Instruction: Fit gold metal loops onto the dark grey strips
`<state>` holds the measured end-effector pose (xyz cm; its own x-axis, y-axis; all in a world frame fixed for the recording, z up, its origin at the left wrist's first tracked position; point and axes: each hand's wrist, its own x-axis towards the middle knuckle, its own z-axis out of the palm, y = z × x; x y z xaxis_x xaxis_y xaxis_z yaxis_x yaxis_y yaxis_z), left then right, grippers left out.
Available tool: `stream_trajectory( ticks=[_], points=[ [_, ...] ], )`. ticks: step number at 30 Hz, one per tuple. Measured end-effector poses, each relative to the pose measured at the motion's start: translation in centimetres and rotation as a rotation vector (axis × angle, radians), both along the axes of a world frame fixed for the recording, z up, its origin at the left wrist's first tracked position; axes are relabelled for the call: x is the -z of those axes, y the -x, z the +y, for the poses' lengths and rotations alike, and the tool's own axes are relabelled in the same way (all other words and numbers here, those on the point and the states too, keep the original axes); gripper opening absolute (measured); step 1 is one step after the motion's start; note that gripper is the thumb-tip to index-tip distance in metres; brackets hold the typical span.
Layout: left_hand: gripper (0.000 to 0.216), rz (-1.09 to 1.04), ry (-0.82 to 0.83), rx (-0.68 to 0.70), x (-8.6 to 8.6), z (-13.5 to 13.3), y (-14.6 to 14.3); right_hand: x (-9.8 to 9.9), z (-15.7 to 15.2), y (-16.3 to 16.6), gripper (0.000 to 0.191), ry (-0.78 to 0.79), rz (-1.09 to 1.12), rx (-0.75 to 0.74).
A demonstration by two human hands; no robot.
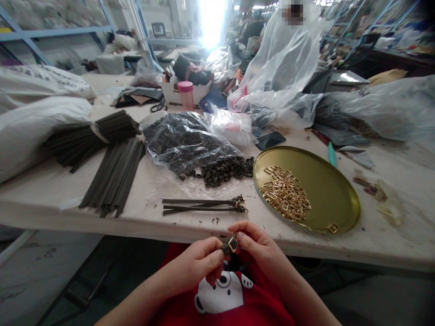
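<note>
My left hand (200, 262) and my right hand (256, 246) meet just below the table's front edge, over my lap. Both pinch a small gold buckle (233, 244) fitted on the end of a dark strap; the strap's end shows as a dark knot between the fingers. On the table just beyond lie finished dark straps (200, 206) with gold buckles at their right ends. A round gold tray (335, 190) to the right holds a heap of gold buckles (285, 194). A pile of small dark loops (224, 171) spills from a clear bag (185, 140).
Loose dark strips (113, 179) and a bundled stack (91, 138) lie at the left beside white sacks (30, 127). A phone (270, 140), a pink cup (186, 95), clear plastic bags and a person behind them fill the back.
</note>
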<state>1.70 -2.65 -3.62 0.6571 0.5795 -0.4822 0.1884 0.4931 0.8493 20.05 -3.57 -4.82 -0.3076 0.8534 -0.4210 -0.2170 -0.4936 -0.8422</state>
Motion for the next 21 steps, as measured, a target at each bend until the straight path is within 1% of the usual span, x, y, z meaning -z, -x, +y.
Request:
stream_trajectory(
  ticks=[4,7,11,13,16,18,20,21],
  points=[
    [0.03,0.076,-0.099,-0.007,-0.1,0.4,-0.2,0.2,0.1,0.2,0.021,0.046,0.064,0.013],
    [0.029,0.103,-0.187,-0.005,-0.2,0.8,-0.2,0.4,0.3,0.5,0.021,0.043,0.055,0.036],
    [0.025,0.172,-0.335,-0.043,0.1,0.9,-0.2,0.9,0.5,0.9,0.023,0.072,0.06,0.046],
    [0.024,0.212,-0.396,-0.042,0.3,0.9,-0.2,1.2,0.7,1.1,0.025,0.114,0.108,0.07],
    [0.024,0.248,-0.45,-0.005,0.3,1.0,-0.2,1.5,1.0,1.5,0.027,0.166,0.193,0.127],
    [0.025,0.261,-0.474,0.003,0.3,1.1,-0.3,1.5,1.1,1.7,0.027,0.155,0.183,0.157],
    [0.024,0.277,-0.489,-0.01,0.4,1.2,-0.3,1.4,1.1,1.8,0.026,0.088,0.082,0.183],
    [0.024,0.291,-0.496,-0.023,0.4,1.2,-0.3,1.3,1.0,1.8,0.025,0.029,0.003,0.192]
  ],
)
